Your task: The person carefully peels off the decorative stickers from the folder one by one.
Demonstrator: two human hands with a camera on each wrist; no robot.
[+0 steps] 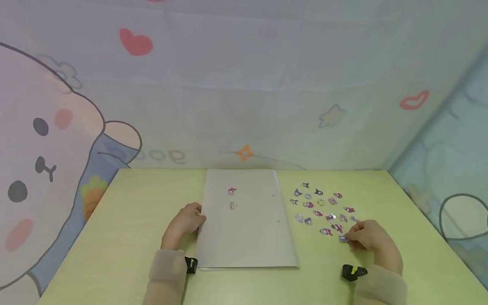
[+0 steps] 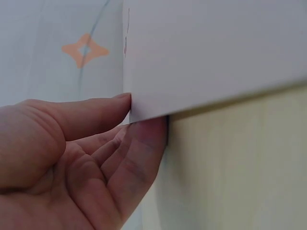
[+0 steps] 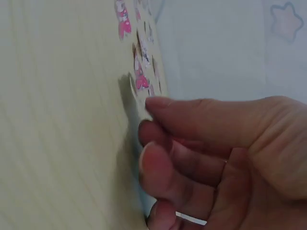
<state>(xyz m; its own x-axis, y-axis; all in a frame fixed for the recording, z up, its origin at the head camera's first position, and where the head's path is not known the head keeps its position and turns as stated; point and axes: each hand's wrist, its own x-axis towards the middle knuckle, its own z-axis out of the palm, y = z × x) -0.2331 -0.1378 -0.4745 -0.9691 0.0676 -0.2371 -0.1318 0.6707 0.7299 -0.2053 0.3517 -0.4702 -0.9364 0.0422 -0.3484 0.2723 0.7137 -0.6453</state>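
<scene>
A white paper booklet point(image 1: 244, 237) lies on the table, with two small cartoon stickers on it: a pink one point(image 1: 231, 192) and a pale one point(image 1: 233, 206). At its left edge my left hand point(image 1: 184, 222) pinches the paper; in the left wrist view the thumb is at the edge of the white sheet point(image 2: 201, 52) and the fingers are under it. To the right, my right hand point(image 1: 370, 236) pinches a small dark-and-white sticker point(image 1: 342, 239) between thumb and forefinger, just by the table surface. In the right wrist view that sticker shows only as a thin edge.
Several loose cartoon stickers point(image 1: 308, 204) are spread over the table point(image 1: 411, 254) right of the booklet. A pink sticker point(image 1: 325, 231) lies close to the right hand. Behind the table hangs a printed cloth point(image 1: 236, 106). Both wrists carry black camera mounts point(image 1: 352, 272).
</scene>
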